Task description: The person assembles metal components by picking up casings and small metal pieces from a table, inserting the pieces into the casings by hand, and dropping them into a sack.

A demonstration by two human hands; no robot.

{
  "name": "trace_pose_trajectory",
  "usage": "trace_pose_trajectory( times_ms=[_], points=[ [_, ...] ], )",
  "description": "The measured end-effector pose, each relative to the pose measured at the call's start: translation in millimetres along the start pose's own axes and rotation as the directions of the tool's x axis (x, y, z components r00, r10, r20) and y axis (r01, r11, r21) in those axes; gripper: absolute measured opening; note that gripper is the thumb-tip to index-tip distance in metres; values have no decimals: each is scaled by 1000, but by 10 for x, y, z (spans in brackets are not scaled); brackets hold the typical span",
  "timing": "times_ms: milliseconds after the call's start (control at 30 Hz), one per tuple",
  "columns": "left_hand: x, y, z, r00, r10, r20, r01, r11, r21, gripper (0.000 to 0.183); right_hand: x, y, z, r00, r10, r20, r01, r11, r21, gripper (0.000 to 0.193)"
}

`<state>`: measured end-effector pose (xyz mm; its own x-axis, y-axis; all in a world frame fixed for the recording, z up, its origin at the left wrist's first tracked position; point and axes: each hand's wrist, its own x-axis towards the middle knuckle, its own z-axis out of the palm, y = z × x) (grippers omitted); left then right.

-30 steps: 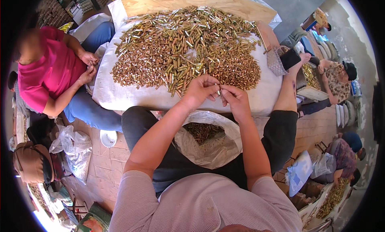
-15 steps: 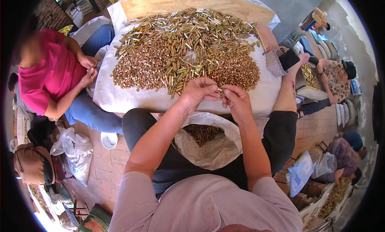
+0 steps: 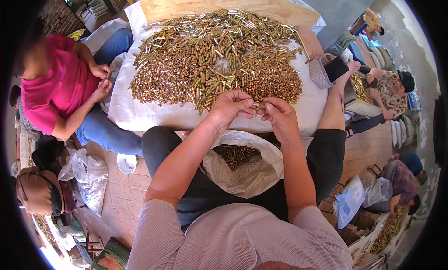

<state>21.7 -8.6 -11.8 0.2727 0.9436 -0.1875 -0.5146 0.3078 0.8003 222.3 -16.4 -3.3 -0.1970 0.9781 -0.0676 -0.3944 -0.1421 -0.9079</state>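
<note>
Thumb and fingers of my left hand point(image 3: 232, 104) pinch a small gold-coloured metal piece point(image 3: 256, 106), held above the near edge of the cloth-covered table point(image 3: 154, 118). Just right of it is my right hand point(image 3: 282, 117), thumb and forefinger pressed together; what lies between them is too small to make out. Beyond both hands a large heap of gold-coloured metal tubes point(image 3: 224, 41) covers the table. Small copper-coloured metal pieces lie in one pile point(image 3: 163, 81) at left and another pile point(image 3: 275, 81) at right. Between my legs an open white sack point(image 3: 247, 183) holds dark metal tubes point(image 3: 235, 155).
A wooden board point(image 3: 224, 3) borders the table's far side. At the right edge stand a woven basket point(image 3: 319, 73) and a dark phone-like object point(image 3: 336, 69). A person in a pink top point(image 3: 65, 83) sits at left. A white bowl point(image 3: 127, 163) and plastic bag point(image 3: 88, 176) rest on the floor.
My right hand has shifted slightly right, away from the gold-coloured piece, and its fingers have drawn together. My left hand stays nearly in place.
</note>
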Motion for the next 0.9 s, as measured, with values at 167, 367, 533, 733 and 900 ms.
trace_pose_trajectory(
  times_ms=[167,367,533,733,900],
  points=[
    [-14,18,21,999,-44,10,45,997,-59,15,1,69,-86,998,0,64,-1,1000,16,20],
    [-3,1,9,999,-43,19,44,998,-39,13,-26,7,16,996,17,84,-16,1000,-4,18],
    [-12,-6,22,999,-30,26,31,999,-43,14,-38,7,25,998,13,65,-11,1000,-29,18],
    [-41,-1,76,1000,1,-4,-1,1000,17,11,-59,-17,56,999,-11,42,15,995,-101,16],
    [-60,15,113,999,38,-13,-36,994,104,8,-67,-21,78,997,75,-11,-76,996,-49,13]
  ],
)
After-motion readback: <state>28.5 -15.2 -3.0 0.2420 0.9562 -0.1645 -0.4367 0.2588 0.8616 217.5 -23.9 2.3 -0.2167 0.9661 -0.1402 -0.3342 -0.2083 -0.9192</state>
